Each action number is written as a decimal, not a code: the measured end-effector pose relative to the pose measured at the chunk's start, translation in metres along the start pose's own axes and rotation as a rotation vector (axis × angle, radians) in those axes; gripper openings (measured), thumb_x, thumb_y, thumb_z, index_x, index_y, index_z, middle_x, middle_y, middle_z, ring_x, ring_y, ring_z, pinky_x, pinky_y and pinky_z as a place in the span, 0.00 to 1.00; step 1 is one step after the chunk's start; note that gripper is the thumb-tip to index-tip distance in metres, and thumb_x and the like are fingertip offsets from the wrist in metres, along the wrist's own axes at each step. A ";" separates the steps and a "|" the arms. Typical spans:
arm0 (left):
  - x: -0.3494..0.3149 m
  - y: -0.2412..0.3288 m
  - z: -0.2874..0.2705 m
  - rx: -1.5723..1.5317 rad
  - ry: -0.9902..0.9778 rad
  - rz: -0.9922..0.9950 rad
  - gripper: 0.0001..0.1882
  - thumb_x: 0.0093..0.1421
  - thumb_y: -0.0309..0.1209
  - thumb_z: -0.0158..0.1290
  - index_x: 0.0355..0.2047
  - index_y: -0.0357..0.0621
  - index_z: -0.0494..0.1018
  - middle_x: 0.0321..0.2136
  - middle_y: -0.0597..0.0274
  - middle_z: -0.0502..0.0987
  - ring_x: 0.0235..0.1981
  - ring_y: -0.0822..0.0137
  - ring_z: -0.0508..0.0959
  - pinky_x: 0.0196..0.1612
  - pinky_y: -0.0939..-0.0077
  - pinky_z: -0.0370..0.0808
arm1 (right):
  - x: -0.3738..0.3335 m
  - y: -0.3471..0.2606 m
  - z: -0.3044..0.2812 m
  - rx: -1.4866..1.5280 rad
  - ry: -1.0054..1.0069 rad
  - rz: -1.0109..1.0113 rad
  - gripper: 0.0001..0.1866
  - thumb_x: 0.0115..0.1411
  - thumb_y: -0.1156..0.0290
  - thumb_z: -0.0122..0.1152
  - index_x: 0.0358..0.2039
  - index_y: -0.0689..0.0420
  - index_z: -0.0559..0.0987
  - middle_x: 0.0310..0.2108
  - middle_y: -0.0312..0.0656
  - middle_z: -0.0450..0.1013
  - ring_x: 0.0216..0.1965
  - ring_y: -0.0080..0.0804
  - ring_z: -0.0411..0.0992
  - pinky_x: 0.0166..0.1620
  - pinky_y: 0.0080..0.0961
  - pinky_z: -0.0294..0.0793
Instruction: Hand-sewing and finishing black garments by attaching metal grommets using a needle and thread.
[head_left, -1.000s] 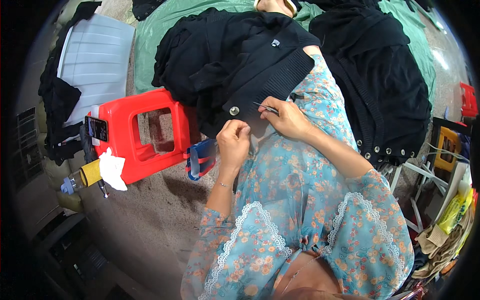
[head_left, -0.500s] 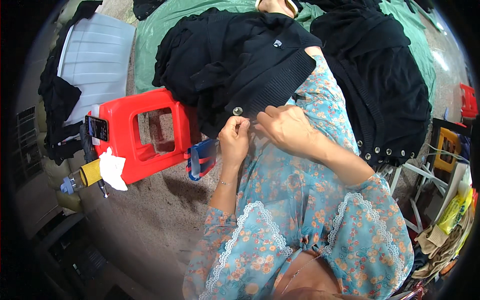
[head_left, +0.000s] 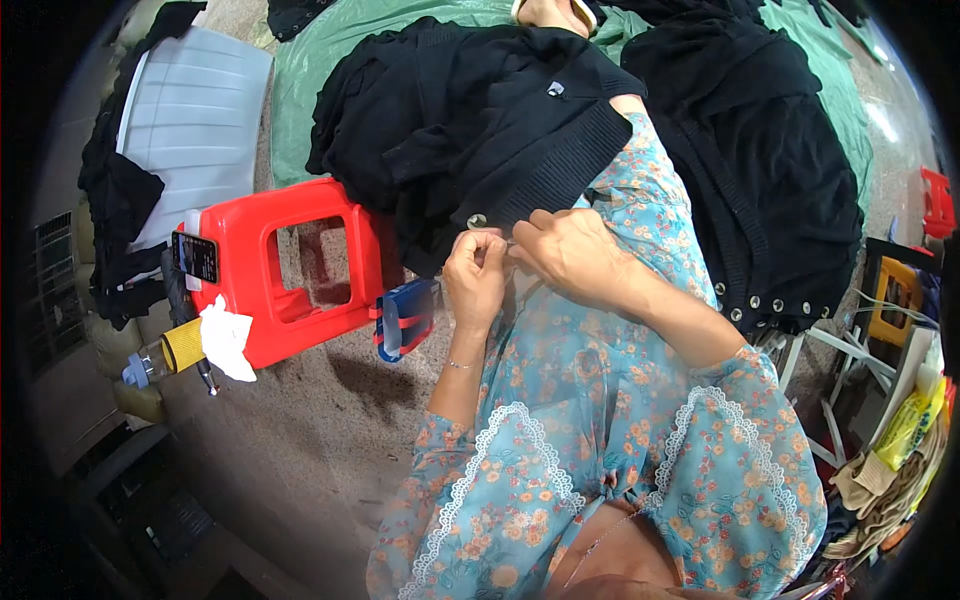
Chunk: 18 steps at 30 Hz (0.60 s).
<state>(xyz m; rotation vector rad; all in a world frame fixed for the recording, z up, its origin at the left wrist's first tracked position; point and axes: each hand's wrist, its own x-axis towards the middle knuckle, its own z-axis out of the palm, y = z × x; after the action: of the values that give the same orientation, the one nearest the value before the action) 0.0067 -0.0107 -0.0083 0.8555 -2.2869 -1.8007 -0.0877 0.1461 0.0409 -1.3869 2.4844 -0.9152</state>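
A black knit garment (head_left: pixel 480 120) with a ribbed band lies across my lap, its near edge just beyond both hands. My left hand (head_left: pixel 474 278) is closed in a pinch at that edge, beside a shiny round button (head_left: pixel 477 220). Close to its right, my right hand (head_left: pixel 575 252) is also closed, with its fingertips almost meeting those of the left. Whatever the fingers hold is too small or hidden to make out. Farther up the garment sits a small shiny pale piece (head_left: pixel 555 89).
To the left stands a red plastic stool (head_left: pixel 235 240) with a phone (head_left: pixel 196 257), a white tissue (head_left: pixel 228 338) and a bottle (head_left: pixel 150 362) by it. A blue case (head_left: pixel 405 312) hangs at its side. More black buttoned garments (head_left: pixel 750 150) lie to the right on green sheeting (head_left: pixel 300 110).
My left hand has shifted slightly to the right, so its fingertips are closer to the right hand's. The right hand has barely moved. The garment lies nearly the same.
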 end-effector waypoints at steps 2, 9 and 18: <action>0.000 0.004 0.003 0.095 0.045 0.190 0.05 0.59 0.25 0.58 0.29 0.34 0.75 0.35 0.59 0.76 0.26 0.75 0.75 0.31 0.79 0.73 | 0.000 0.001 0.001 0.009 -0.007 0.005 0.11 0.59 0.66 0.60 0.26 0.59 0.72 0.23 0.45 0.71 0.25 0.45 0.74 0.28 0.37 0.73; 0.003 -0.001 0.003 0.004 0.057 0.156 0.06 0.59 0.24 0.58 0.27 0.33 0.74 0.38 0.61 0.71 0.26 0.73 0.75 0.31 0.79 0.75 | -0.008 0.012 0.006 0.057 0.088 0.101 0.12 0.63 0.63 0.57 0.28 0.57 0.75 0.24 0.43 0.73 0.24 0.44 0.75 0.29 0.39 0.73; 0.006 0.005 -0.014 -0.523 0.136 -0.084 0.09 0.68 0.33 0.52 0.33 0.41 0.74 0.24 0.68 0.74 0.23 0.76 0.75 0.26 0.83 0.74 | -0.003 0.013 -0.004 0.306 0.366 0.314 0.24 0.56 0.55 0.67 0.49 0.54 0.75 0.36 0.44 0.76 0.33 0.47 0.78 0.35 0.39 0.77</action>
<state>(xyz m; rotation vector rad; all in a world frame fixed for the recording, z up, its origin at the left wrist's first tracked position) 0.0055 -0.0248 -0.0008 0.9435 -1.5981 -2.1488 -0.0969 0.1558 0.0359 -0.7631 2.5565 -1.4998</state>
